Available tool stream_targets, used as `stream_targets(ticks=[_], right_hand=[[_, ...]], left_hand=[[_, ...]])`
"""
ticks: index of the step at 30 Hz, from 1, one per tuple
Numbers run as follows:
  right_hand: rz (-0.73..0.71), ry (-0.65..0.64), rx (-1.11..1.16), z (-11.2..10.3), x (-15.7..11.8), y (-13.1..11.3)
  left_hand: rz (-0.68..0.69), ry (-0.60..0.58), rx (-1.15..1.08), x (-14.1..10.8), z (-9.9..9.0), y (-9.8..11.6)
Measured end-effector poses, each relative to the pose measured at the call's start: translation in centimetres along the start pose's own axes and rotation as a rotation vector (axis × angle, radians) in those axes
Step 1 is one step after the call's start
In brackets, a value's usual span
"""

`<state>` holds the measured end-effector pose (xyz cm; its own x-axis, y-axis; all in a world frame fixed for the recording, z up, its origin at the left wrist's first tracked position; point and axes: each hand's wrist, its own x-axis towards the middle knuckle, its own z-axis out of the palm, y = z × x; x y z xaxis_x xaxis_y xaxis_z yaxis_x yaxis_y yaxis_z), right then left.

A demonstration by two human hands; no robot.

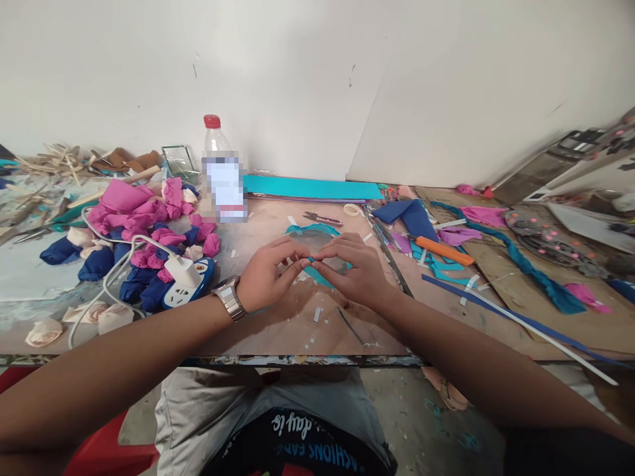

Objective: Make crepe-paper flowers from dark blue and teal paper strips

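My left hand, with a metal watch on the wrist, pinches a small blue-teal piece between thumb and index finger. From the other side my right hand grips the same piece, so the fingertips of both hands nearly meet. Much of that piece is hidden by the fingers. Beneath and behind the hands, a turquoise strip lies in a curve on the table. Small scissors or snips and a roll of tape rest beyond my right hand.
Pink and navy fabric bundles, a power strip and a white cable are at left. A bottle stands behind. An orange-handled tool, teal fabric and a long white strip lie at right.
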<state>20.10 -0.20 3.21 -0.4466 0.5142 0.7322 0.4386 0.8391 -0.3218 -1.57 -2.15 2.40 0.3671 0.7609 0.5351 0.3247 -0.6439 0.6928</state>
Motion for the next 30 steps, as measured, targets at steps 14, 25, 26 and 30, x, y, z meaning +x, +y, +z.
stream_targets(ticks=[14, 25, 26, 30], right_hand=[[0.019, 0.013, -0.022, 0.07, -0.03, 0.14], [0.066, 0.037, -0.020, 0.14, -0.19, 0.11], [0.065, 0.035, -0.021, 0.14, -0.19, 0.13], [0.045, 0.008, -0.036, 0.04, -0.14, 0.09]], left_hand=[[0.035, 0.033, -0.020, -0.02, 0.25, -0.30], [0.006, -0.016, -0.110, 0.10, 0.25, -0.29], [-0.004, -0.017, -0.105, 0.10, 0.24, -0.25], [-0.049, -0.001, -0.087, 0.07, 0.24, -0.23]])
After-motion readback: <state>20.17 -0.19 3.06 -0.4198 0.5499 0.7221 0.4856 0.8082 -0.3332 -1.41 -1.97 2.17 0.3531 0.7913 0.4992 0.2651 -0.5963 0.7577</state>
